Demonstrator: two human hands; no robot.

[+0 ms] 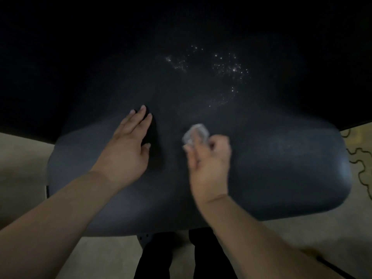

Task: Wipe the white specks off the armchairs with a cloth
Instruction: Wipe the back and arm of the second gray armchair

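While left hand [128,141] rests flat, right hand [209,158] grips cloth [194,133] below specks [227,67]

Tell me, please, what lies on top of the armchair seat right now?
White specks toward the back, the flat left hand, and the right hand gripping a pale cloth. Whatever lies under the hands is covered.

Dark blue armchair seat [281,168] filling mid frame, white specks [231,69] scattered upper centre, left hand [128,143] flat on seat with fingers straight, right hand [209,162] blurred at centre, gripping pale crumpled cloth [195,133], beige floor [20,168] along lower edges
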